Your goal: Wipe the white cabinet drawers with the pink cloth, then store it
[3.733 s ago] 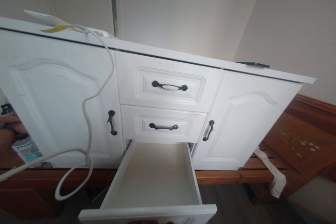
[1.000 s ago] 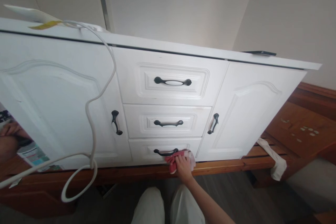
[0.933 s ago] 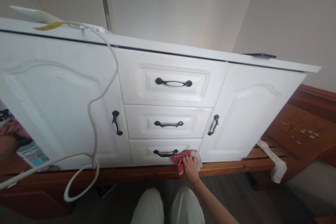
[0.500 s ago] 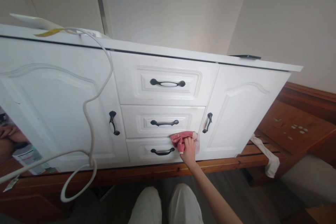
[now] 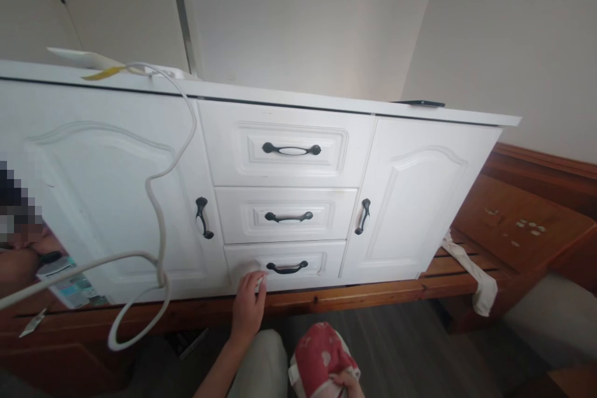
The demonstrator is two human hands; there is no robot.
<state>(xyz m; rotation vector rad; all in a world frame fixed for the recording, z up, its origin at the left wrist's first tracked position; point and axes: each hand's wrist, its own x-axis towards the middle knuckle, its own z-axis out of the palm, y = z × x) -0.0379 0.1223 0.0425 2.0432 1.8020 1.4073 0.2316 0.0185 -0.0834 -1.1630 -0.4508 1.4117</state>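
My right hand, low in the view near my knee, grips a red-and-white cloth. The cloth hangs bunched in front of the cabinet, apart from it. At the left part of the bottom drawer is my left hand, its fingers bent and drawn together beside the left end of the black handle. A small whitish bit shows between thumb and fingers; I cannot make out what it is. Above are the middle drawer and the top drawer, both closed.
A white cable loops down the left cabinet door. The cabinet stands on a wooden bench. A dark flat object lies on the cabinet top. A white cloth drapes over the bench at right. Part of another person shows at the left edge.
My right hand has drawn the cloth down and away from the right side of the lower drawers. My left hand has come into view at the bottom drawer. The camera has shifted slightly.
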